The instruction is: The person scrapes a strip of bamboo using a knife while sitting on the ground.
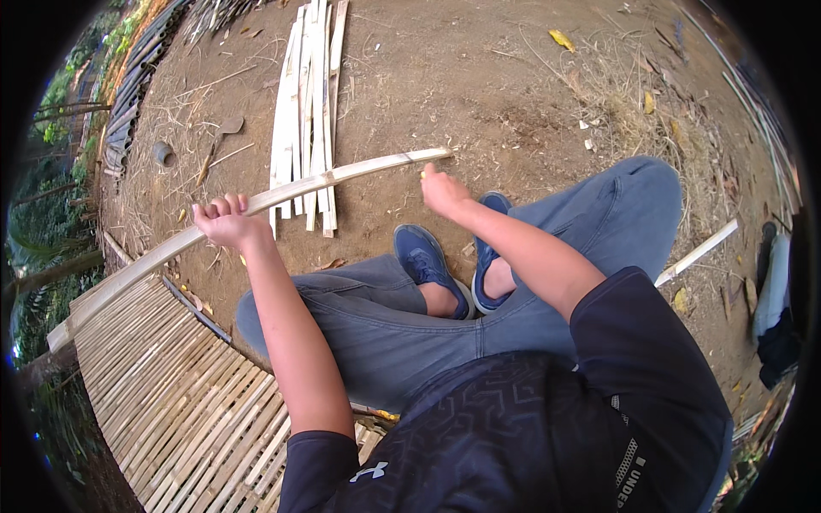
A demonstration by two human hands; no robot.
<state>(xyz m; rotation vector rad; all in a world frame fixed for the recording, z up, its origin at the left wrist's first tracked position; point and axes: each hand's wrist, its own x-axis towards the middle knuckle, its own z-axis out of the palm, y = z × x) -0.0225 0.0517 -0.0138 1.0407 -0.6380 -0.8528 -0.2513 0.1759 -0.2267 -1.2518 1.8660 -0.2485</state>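
My left hand [229, 221] is closed around a long, pale split bamboo strip [295, 190]. The strip slants across in front of me, from low on the left up to its far tip, right of the middle. Just below that tip is my right hand [443, 191], its fingers curled closed. A small yellow bit shows at those fingers; what they hold, if anything, I cannot make out. Beyond the strip, a bundle of bamboo slats [310, 103] lies on the dirt, pointing away from me.
A bamboo slat platform [180, 385] stands at my lower left. A small spade-like tool [229, 126] and a short tube [163, 154] lie on the ground at left, near stacked dark poles [137, 107]. Dry grass [637, 115] and a loose slat [697, 253] lie to the right.
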